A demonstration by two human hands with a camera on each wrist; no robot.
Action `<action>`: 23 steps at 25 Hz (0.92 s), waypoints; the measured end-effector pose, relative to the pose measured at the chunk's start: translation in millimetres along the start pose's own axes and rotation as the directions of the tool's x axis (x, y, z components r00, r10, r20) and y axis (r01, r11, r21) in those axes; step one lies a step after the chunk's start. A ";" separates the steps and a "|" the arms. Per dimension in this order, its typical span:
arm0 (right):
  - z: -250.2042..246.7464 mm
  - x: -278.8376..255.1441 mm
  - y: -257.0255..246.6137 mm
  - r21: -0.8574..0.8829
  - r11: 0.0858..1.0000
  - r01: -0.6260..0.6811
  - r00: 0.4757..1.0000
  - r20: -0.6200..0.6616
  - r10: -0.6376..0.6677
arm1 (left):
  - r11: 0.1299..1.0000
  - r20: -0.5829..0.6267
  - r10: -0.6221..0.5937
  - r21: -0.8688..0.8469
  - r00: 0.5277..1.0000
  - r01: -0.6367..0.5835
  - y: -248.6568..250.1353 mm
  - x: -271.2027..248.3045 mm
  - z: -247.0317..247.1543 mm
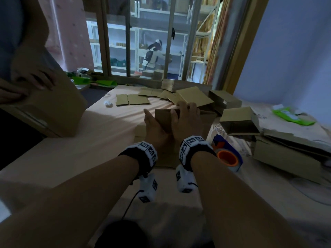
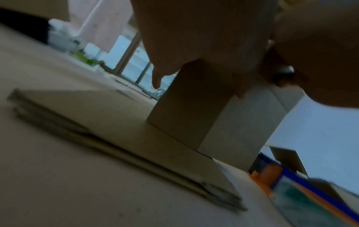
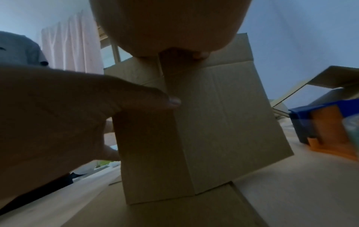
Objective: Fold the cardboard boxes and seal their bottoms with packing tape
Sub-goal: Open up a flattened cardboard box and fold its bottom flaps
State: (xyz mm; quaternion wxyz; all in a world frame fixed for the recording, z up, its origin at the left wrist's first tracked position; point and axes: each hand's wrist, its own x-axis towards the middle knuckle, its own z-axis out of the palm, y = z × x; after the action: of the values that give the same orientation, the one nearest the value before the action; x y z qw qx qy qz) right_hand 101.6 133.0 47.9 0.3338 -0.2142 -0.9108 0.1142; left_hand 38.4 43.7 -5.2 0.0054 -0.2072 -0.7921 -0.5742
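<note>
A small brown cardboard box [image 1: 163, 120] stands upright on a stack of flat cardboard blanks [image 1: 140, 131] in the middle of the table. My left hand [image 1: 155, 125] grips its left side; in the right wrist view the thumb [image 3: 155, 98] lies across the near face of the box [image 3: 223, 122]. My right hand [image 1: 185, 113] holds the top, with fingertips [image 3: 200, 54] curled over the upper flap edge. A blue and orange tape dispenser [image 1: 227, 156] lies just to the right of my right wrist. The inside of the box is hidden.
Another person's hand [image 1: 34, 77] rests on a large box [image 1: 52, 106] at the far left. Folded and flat boxes [image 1: 238, 122] pile up at the back and right. A crumpled paper [image 1: 108, 103] and green packets [image 1: 290, 116] lie on the table [image 1: 80, 149].
</note>
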 end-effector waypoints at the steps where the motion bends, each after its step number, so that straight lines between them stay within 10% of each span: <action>1: -2.2 -0.6 -3.5 0.043 0.999 0.000 1.000 -0.005 0.000 | 1.000 -0.044 0.019 -0.001 0.999 -0.019 3.9 -5.3 1.0; 7: -9.8 0.4 -28.7 0.037 0.978 0.204 0.966 0.156 -0.207 | 0.938 -0.053 -0.208 -0.293 0.977 0.183 31.7 -6.6 -18.3; 15: -15.5 -5.2 -37.7 0.229 0.957 0.177 0.983 0.008 -0.183 | 0.992 0.057 0.090 -0.096 0.994 -0.084 32.5 3.4 -29.3; 19: -24.4 -10.1 0.2 0.285 0.936 -0.206 0.930 -0.239 0.278 | 0.902 0.206 -0.054 -0.411 0.977 0.136 31.1 5.9 -43.2; 23: -15.5 -11.0 21.5 0.560 0.688 -0.462 0.851 0.064 0.520 | 0.858 0.293 -0.049 -0.478 0.955 0.190 26.3 6.7 -38.5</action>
State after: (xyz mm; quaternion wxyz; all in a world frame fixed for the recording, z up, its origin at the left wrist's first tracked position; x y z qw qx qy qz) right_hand 126.0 147.9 45.8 0.3834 -0.3493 -0.7282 0.4480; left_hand 32.3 17.5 33.4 -0.1924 -0.2278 -0.6206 -0.7253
